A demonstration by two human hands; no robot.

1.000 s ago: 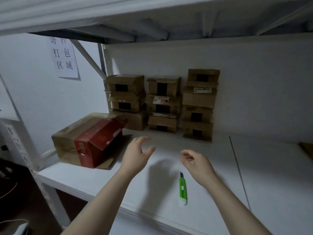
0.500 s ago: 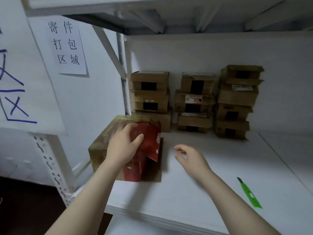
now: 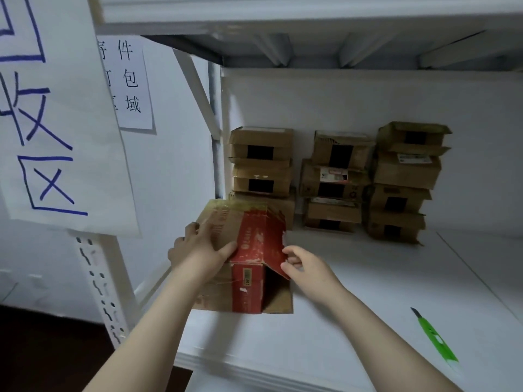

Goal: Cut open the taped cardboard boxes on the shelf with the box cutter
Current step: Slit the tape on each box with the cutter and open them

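The left forearm [image 3: 147, 321] and right forearm [image 3: 376, 329] are bare from the frame's lower edge to the wrists, slender and smooth. The left hand [image 3: 199, 250] and right hand [image 3: 310, 271] are bare too; fingernails look short, though dim light blurs them.

Small taped cardboard boxes, ten, stacked against the back wall: left stack [image 3: 261, 165] three, middle stack [image 3: 335, 182] three, right stack [image 3: 404, 182] four; large red-and-brown box [image 3: 252, 244], one; green box cutter [image 3: 434, 336], one; paper signs, two: large sign [image 3: 56, 123], small sign [image 3: 130, 80]; hands, two: left hand [image 3: 198, 247], right hand [image 3: 308, 267].
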